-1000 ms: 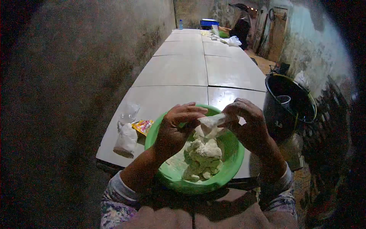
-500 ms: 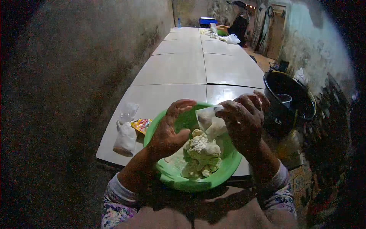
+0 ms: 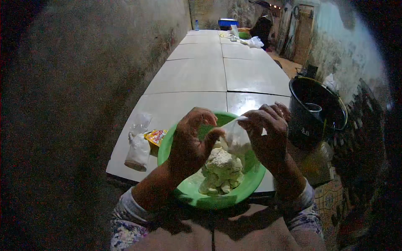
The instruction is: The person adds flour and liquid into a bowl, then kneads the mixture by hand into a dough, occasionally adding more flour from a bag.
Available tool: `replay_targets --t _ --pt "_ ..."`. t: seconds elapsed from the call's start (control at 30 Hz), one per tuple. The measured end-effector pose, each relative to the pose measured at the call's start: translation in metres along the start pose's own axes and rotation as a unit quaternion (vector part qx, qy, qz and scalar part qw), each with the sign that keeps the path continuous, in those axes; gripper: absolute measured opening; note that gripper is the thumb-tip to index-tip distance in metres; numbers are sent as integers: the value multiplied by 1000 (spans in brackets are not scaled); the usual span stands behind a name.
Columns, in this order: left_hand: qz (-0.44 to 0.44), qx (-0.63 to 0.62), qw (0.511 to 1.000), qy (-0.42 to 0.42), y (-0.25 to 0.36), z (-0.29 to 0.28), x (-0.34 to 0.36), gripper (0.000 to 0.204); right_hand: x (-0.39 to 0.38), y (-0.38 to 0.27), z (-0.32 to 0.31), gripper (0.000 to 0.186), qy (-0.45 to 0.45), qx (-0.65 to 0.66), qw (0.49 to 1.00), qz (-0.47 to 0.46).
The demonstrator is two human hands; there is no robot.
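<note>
Over a green basin (image 3: 184, 199), both my hands hold a small clear plastic bag (image 3: 238, 136) with pale contents. The fingers and thumb of my left hand (image 3: 190, 140) curl in and pinch the bag's left side. At its upper right corner, my right hand (image 3: 268, 127) grips the plastic between bent fingers and thumb. Below the bag lies a lumpy, pale yellowish mass (image 3: 222, 169) with white powder on top. Part of the bag's lower end overlaps this mass, so I cannot tell whether they touch.
Left of the basin lie a bag of white powder (image 3: 138, 152), a crumpled clear bag (image 3: 141, 122) and a yellow-red sachet (image 3: 155, 137) on the white tiled table (image 3: 184, 75). A black bucket (image 3: 299, 125) stands at right. A person (image 3: 261, 29) is at the far end.
My left hand has come right and closed on the bag, which is now drawn out between both hands. My right hand has shifted slightly down and left.
</note>
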State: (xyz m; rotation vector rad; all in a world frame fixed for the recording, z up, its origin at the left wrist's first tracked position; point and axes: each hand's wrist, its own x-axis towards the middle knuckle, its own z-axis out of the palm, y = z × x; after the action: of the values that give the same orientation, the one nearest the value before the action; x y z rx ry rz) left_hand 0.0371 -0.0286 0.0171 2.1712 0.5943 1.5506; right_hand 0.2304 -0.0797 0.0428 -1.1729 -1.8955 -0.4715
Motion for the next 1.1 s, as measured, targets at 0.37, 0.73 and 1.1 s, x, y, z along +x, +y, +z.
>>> replay_targets --t 0.37,0.73,1.1 --pt "50 140 989 -4 20 -5 11 10 1 0 -11 19 -60 81 994 40" --pt "26 56 996 -58 27 -6 29 4 2 -2 -2 28 12 236 967 95" --pt "-139 -12 943 -301 -19 -3 15 72 -12 6 34 18 -107 388 907 121"
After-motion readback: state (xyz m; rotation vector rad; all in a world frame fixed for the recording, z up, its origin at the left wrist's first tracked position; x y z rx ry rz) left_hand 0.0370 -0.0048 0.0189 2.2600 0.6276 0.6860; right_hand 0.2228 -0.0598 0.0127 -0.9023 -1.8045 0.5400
